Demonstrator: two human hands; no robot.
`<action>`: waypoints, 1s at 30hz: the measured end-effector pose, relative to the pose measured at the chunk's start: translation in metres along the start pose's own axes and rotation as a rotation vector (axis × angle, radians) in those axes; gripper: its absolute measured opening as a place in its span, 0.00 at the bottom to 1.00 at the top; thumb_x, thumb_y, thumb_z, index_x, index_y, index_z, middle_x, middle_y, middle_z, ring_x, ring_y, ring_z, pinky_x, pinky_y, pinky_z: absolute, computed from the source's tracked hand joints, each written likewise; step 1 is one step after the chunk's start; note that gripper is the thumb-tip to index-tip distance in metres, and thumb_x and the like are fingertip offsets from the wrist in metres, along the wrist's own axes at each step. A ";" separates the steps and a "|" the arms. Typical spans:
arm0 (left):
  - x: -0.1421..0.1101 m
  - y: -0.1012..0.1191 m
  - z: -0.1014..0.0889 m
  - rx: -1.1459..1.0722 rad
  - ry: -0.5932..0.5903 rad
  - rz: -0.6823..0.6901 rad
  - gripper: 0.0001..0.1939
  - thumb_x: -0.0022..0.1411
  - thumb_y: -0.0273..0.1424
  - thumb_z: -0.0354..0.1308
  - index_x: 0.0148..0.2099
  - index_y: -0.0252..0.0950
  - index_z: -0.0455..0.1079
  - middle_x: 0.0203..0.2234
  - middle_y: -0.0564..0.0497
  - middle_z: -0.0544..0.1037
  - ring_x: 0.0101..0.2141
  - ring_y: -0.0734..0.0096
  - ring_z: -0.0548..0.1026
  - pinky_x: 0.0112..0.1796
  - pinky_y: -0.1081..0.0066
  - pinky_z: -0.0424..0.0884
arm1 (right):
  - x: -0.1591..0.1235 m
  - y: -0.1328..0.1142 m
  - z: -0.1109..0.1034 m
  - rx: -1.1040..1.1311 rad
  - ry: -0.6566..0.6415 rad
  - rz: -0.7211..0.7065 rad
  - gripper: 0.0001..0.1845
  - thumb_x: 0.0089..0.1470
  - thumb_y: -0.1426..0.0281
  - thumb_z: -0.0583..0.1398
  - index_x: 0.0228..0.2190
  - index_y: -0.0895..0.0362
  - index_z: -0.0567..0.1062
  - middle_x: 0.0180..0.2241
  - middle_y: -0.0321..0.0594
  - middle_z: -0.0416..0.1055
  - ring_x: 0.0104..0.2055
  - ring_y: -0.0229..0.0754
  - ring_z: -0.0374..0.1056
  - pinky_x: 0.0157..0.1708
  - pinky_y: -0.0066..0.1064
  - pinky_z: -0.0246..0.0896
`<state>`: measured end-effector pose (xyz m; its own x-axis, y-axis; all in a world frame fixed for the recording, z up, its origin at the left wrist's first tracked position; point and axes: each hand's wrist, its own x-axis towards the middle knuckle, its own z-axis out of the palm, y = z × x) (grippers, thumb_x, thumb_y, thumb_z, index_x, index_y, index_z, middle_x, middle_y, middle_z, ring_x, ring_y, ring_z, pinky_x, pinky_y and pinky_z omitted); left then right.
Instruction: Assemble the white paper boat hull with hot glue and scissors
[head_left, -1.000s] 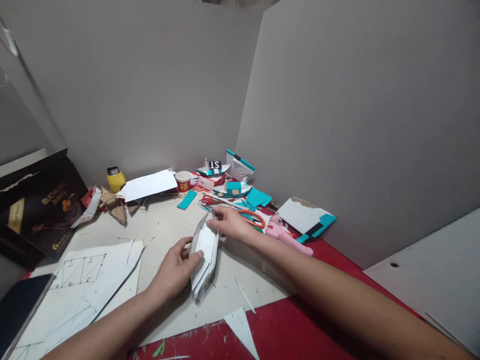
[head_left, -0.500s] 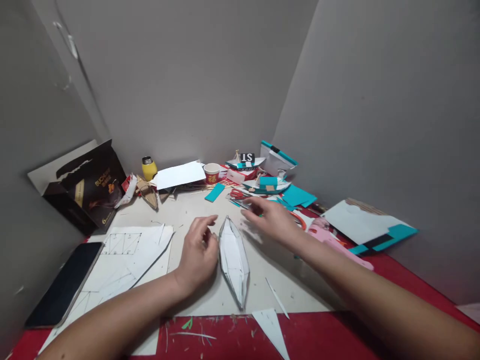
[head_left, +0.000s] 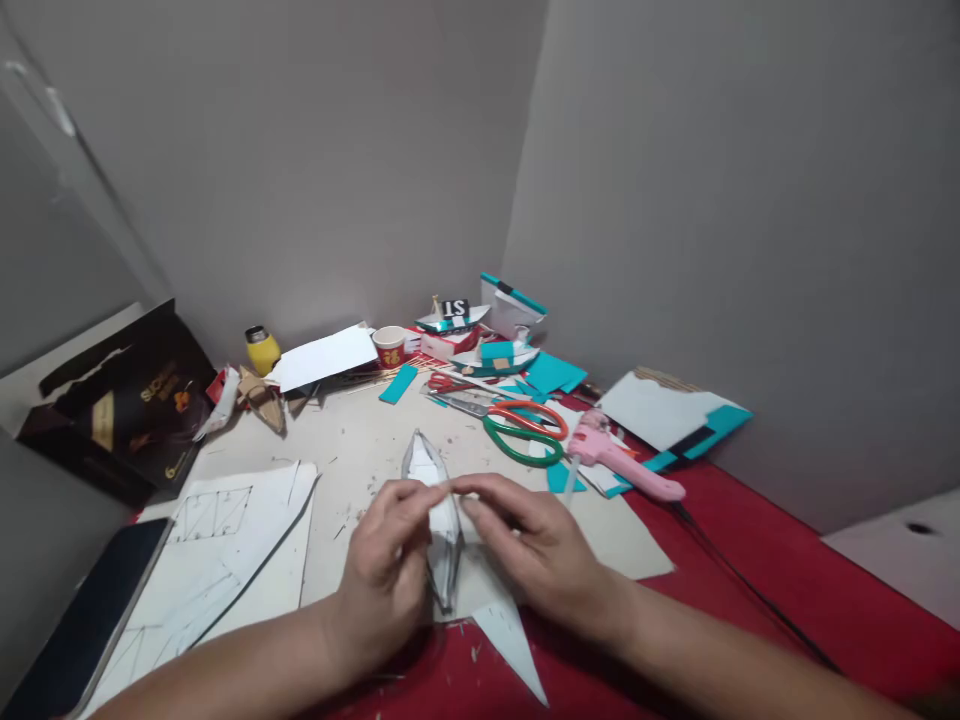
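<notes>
A slim white paper boat hull with dark edges lies lengthwise in front of me on the pale board. Over its middle, my left hand and my right hand meet fingertip to fingertip. Both are closed in a pinch, and whatever sits between the fingertips is too small to name. Part of the hull is hidden behind the fingers. A pointed white paper scrap lies just below my right hand.
Large scissors with orange and green handles and a pink glue gun lie to the right. Finished model boats, a paper cup and a yellow bottle stand behind. Left are a phone and a drawn sheet.
My right hand has come back from near the scissors, and both hands have drawn together over the hull, fingertips pinched. The view has turned to the right.
</notes>
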<state>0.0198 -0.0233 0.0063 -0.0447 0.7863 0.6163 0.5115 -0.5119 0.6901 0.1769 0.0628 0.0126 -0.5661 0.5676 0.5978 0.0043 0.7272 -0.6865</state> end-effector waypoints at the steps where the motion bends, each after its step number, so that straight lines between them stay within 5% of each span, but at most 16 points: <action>1: 0.002 0.005 0.001 -0.041 0.030 -0.135 0.23 0.64 0.21 0.48 0.57 0.48 0.64 0.44 0.48 0.70 0.39 0.71 0.72 0.40 0.69 0.70 | -0.002 0.002 0.002 0.002 -0.005 -0.020 0.10 0.59 0.71 0.55 0.43 0.58 0.72 0.22 0.32 0.71 0.20 0.33 0.65 0.24 0.23 0.61; 5: 0.011 0.022 0.004 -0.267 0.034 -0.643 0.18 0.65 0.28 0.51 0.56 0.43 0.63 0.48 0.47 0.71 0.34 0.75 0.74 0.38 0.71 0.70 | -0.005 0.007 0.005 -0.060 -0.133 -0.242 0.12 0.58 0.68 0.59 0.43 0.59 0.71 0.24 0.35 0.69 0.24 0.35 0.64 0.26 0.25 0.60; 8: 0.015 0.030 0.006 -0.422 0.057 -0.756 0.18 0.61 0.24 0.53 0.53 0.39 0.66 0.46 0.47 0.73 0.43 0.71 0.73 0.43 0.74 0.68 | -0.008 0.009 0.002 -0.117 -0.129 -0.334 0.11 0.60 0.73 0.56 0.44 0.58 0.72 0.27 0.39 0.70 0.29 0.37 0.65 0.29 0.27 0.62; 12: 0.018 0.037 0.004 -0.700 0.190 -0.920 0.23 0.51 0.17 0.53 0.50 0.36 0.67 0.44 0.47 0.72 0.35 0.73 0.75 0.36 0.72 0.72 | -0.009 0.009 0.001 -0.076 -0.084 -0.359 0.11 0.58 0.78 0.56 0.43 0.58 0.72 0.30 0.41 0.74 0.32 0.38 0.70 0.32 0.27 0.65; 15: 0.017 0.043 0.000 -0.809 0.266 -1.013 0.24 0.47 0.15 0.52 0.48 0.34 0.67 0.42 0.46 0.73 0.32 0.72 0.77 0.35 0.70 0.74 | -0.009 0.004 0.000 -0.120 -0.065 -0.395 0.08 0.59 0.78 0.55 0.40 0.58 0.71 0.34 0.43 0.77 0.36 0.39 0.73 0.37 0.27 0.66; 22: 0.007 0.051 0.000 -0.944 0.266 -1.140 0.21 0.45 0.14 0.54 0.43 0.31 0.69 0.38 0.47 0.75 0.29 0.73 0.78 0.36 0.70 0.75 | -0.015 0.003 0.002 -0.269 -0.204 -0.286 0.16 0.65 0.72 0.48 0.25 0.55 0.66 0.17 0.32 0.65 0.18 0.33 0.64 0.20 0.26 0.56; 30: 0.006 0.067 -0.003 -1.133 0.328 -1.160 0.22 0.43 0.11 0.54 0.42 0.28 0.70 0.37 0.44 0.76 0.33 0.72 0.78 0.41 0.69 0.73 | -0.017 0.006 0.001 -0.363 -0.127 -0.443 0.14 0.65 0.73 0.48 0.27 0.55 0.65 0.18 0.33 0.66 0.19 0.35 0.63 0.23 0.27 0.54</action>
<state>0.0515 -0.0539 0.0569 -0.1748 0.8784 -0.4447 -0.7604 0.1665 0.6278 0.1856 0.0567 -0.0021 -0.6726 0.1447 0.7257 0.0139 0.9830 -0.1831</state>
